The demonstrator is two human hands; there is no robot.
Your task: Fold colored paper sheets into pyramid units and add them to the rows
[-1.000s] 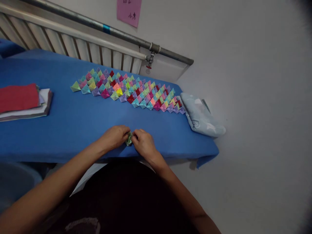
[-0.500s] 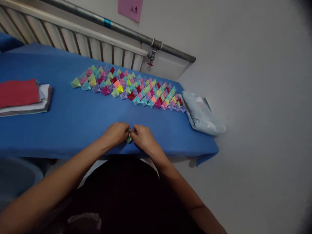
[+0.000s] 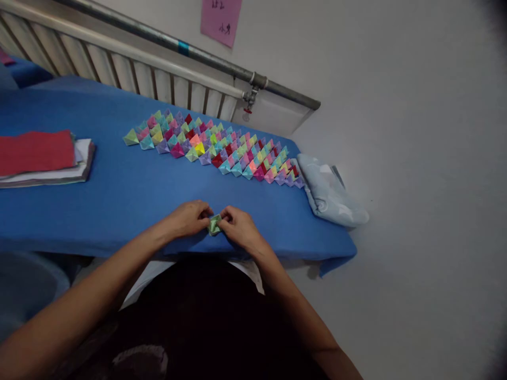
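Near the front edge of the blue-covered table, a small green folded paper boat [image 3: 214, 225] is pinched between my two hands. My left hand [image 3: 193, 217] grips its left side, fingers closed on the paper. On its right side, the thumb and fingers of my right hand [image 3: 238, 226] are closed too. The paper's folds show in the gap between the hands, though my fingertips hide its sides. Beyond my hands, rows of colourful folded paper boats [image 3: 205, 158] stand close together, in pink, red, yellow, green, blue and purple.
A stack of paper [image 3: 85, 168] with a red sheet [image 3: 37, 153] on top lies at the left. On the right end of the blue tablecloth [image 3: 130, 198] is a folded pale-blue cloth [image 3: 330, 192]. A radiator [image 3: 130, 76] and pipe [image 3: 289, 94] run along the back wall.
My hands have moved slightly apart, so more of the green paper shows between them. The view has shifted a little; the rows of paper boats look the same.
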